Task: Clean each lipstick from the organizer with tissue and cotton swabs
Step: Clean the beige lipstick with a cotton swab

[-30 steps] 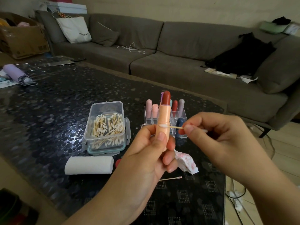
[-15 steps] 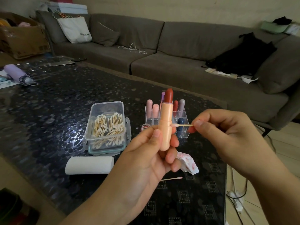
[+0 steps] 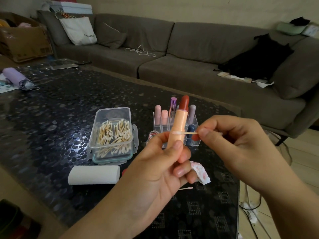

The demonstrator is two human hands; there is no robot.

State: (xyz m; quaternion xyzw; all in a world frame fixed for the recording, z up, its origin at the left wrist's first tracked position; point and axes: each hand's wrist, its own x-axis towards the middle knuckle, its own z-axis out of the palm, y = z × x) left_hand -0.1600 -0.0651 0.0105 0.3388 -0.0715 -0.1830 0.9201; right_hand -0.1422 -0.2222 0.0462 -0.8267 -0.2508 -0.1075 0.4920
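My left hand [image 3: 165, 163] grips an uncapped peach lipstick [image 3: 180, 125] upright, its brick-red bullet on top. My right hand [image 3: 229, 142] pinches a cotton swab [image 3: 185, 133] held level, its white tip lying against the tube's peach barrel. Behind them the clear organizer [image 3: 195, 142] holds several capped lipsticks. A clear box of cotton swabs [image 3: 114, 133] stands to the left, with a white tissue roll [image 3: 94, 175] lying in front of it. A crumpled stained tissue [image 3: 201, 173] and a used swab [image 3: 185, 188] lie on the table under my left hand.
All this sits on a dark pebble-patterned glass table [image 3: 51, 118]. A folded lilac umbrella [image 3: 16, 78] lies at its far left. A grey sofa [image 3: 172, 54] runs along the back. Cables trail on the floor at the right.
The swab tip has slid back and forth across the peach tube. My left hand has shifted the lipstick slightly right and up.
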